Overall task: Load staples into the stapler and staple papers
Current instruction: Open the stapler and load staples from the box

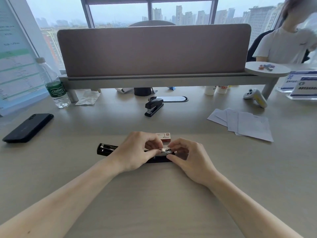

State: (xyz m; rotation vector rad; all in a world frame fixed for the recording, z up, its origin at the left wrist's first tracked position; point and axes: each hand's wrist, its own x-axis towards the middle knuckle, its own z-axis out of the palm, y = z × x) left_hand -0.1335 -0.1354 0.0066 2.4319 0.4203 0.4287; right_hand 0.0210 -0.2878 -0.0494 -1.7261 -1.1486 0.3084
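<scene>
The opened stapler [107,149] lies flat on the counter [154,194], near centre. Left hand [135,152] fingers pinch the staple strip [163,149] over the magazine. Right hand [190,157] fingers grip the stapler. A tilted strip may jam or snap.

phone [28,127] left, papers [243,123] right, stapler [106,149] between

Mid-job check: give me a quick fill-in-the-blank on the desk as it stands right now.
1. The left hand pinches staples over the open stapler that the right hand grips; that stapler is coloured ____.
2. The papers lie to the person's ____.
3. The bottle has a label coloured ____.
4. The desk holds ____ staplers.
Missing words: black; right; green; two.
</scene>
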